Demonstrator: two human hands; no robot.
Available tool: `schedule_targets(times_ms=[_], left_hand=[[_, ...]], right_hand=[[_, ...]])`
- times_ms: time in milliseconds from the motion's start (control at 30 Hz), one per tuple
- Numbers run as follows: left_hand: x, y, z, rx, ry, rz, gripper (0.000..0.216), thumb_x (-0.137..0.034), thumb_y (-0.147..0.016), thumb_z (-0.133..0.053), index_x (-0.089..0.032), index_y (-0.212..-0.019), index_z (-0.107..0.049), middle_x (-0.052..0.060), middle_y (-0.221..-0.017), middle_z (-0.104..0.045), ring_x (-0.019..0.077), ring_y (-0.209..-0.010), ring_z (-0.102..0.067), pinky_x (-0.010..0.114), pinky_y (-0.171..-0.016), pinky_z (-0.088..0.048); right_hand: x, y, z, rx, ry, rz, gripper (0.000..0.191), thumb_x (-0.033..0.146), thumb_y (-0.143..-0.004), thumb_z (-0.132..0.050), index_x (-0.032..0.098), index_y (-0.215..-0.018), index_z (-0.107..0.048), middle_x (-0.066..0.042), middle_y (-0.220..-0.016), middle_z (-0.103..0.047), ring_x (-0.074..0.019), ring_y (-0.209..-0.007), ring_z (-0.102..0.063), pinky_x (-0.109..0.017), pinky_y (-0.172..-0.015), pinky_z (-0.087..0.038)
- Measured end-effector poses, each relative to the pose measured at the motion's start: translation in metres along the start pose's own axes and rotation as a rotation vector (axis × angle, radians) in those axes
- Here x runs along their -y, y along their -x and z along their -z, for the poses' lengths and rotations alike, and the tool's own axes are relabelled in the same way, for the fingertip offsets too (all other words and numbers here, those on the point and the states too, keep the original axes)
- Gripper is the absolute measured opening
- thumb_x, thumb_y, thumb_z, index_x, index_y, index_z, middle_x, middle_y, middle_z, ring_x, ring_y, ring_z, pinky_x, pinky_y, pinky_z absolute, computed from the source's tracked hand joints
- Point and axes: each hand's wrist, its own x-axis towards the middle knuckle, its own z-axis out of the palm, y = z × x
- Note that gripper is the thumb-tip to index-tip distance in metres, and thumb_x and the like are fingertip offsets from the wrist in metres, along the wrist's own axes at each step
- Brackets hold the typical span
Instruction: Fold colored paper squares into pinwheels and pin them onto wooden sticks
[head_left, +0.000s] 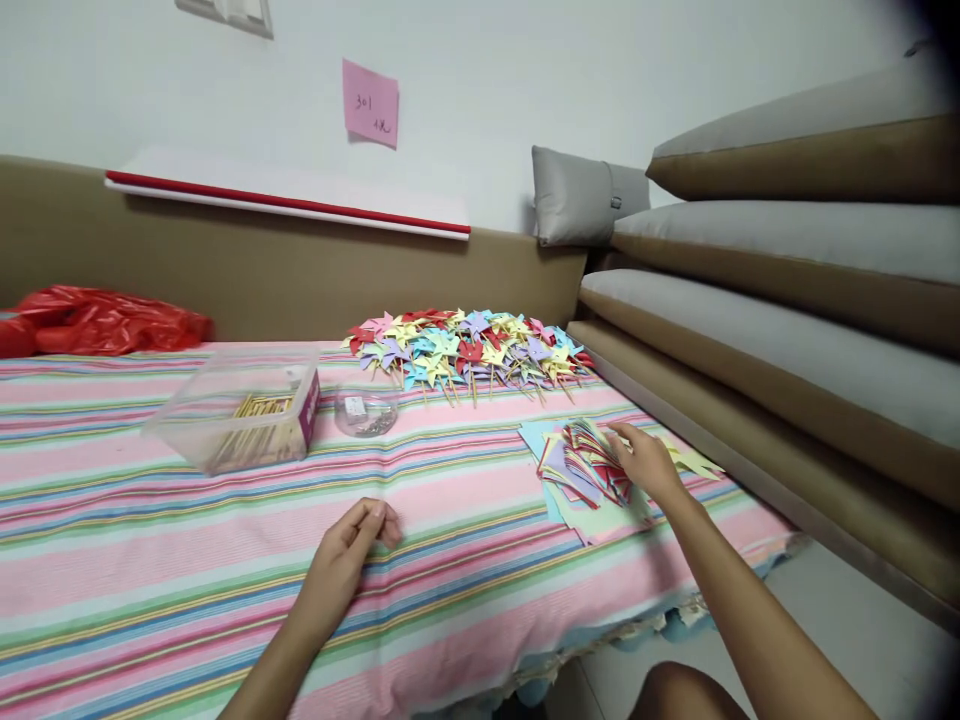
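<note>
My right hand (646, 462) is at a pile of cut coloured paper pieces (589, 462), fingers bent onto the pile's right edge; fingertips are partly hidden. The pieces are fanned in pink, red, purple, yellow and green over larger pale sheets (600, 522). My left hand (354, 542) hovers over or rests on the striped cloth, thumb and fingers curled together, with nothing showing between them. Beyond it stand a clear plastic box (259, 452) of thin wooden sticks (262, 422) and a round clear dish (365, 414) with small metal bits. Several paper pinwheels (469, 350) on sticks are heaped at the back.
A striped cloth (225, 560) covers the table. Red plastic bags (112, 320) lie at back left. Stacked grey-brown cushions (787, 320) border the right side, with a grey pillow (577, 198) behind. A pink note (371, 103) is on the wall.
</note>
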Motion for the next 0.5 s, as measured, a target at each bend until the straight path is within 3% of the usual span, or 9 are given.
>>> schedule_targets(times_ms=[167, 333, 500], left_hand=[[-0.001, 0.003, -0.002, 0.042, -0.026, 0.000, 0.034, -0.046, -0.100, -0.048, -0.021, -0.081, -0.063, 0.003, -0.079, -0.062, 0.0199, -0.079, -0.058, 0.030, -0.080, -0.043], [-0.003, 0.005, -0.006, 0.056, -0.061, -0.031, 0.033, -0.046, -0.099, -0.049, -0.021, -0.082, -0.062, 0.002, -0.078, -0.060, 0.0191, -0.077, -0.057, 0.030, -0.078, -0.043], [-0.005, 0.008, -0.009, 0.055, -0.074, -0.042, 0.034, -0.046, -0.100, -0.048, -0.020, -0.082, -0.061, 0.001, -0.078, -0.060, 0.0179, -0.076, -0.057, 0.029, -0.078, -0.044]], right_hand=[[-0.010, -0.022, 0.001, 0.099, -0.033, -0.058, 0.031, 0.040, -0.099, -0.056, 0.017, -0.119, -0.065, -0.010, -0.126, -0.067, -0.0243, -0.117, -0.063, -0.049, -0.105, -0.046], [-0.013, -0.034, 0.000, 0.230, -0.051, -0.057, 0.034, 0.045, -0.097, -0.059, 0.016, -0.112, -0.068, -0.007, -0.121, -0.068, -0.0256, -0.110, -0.065, -0.046, -0.098, -0.052], [-0.009, -0.036, -0.006, 0.267, -0.055, -0.106, 0.031, 0.044, -0.097, -0.060, 0.017, -0.110, -0.068, -0.007, -0.117, -0.069, -0.0240, -0.107, -0.066, -0.045, -0.095, -0.053]])
